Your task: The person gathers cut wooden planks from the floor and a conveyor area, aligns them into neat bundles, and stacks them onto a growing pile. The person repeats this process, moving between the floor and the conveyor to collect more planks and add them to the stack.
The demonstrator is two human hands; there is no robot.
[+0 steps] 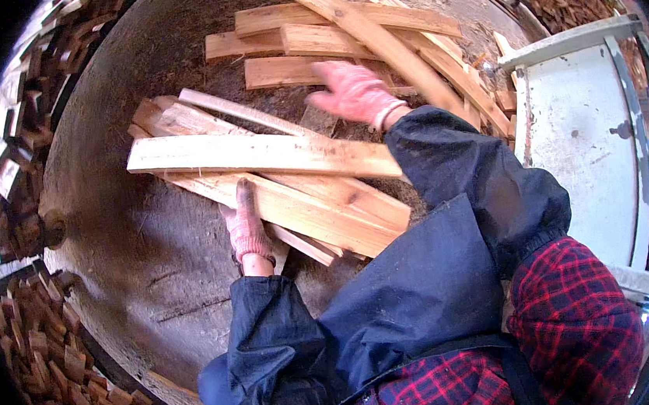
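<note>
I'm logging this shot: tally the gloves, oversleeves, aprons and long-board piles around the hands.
Pink gloves, left and right: 2
Dark oversleeves, left and right: 2
Dark blue apron: 1
Long-board piles, near and far: 2
Total: 7

The left hand and right hand are gloved in pink, the left thumb smudged grey-brown. Pale yellow-tan colours the near boards, with a creamier white plank across them; the far boards run to warmer honey-tan. The floor is mottled grey-brown. Dark navy sleeves and a plain navy apron meet a shirt checked in red and near-black. At right, a pale blue-white panel shows dark specks; at near left, stacked wood is reddish brown.
</note>
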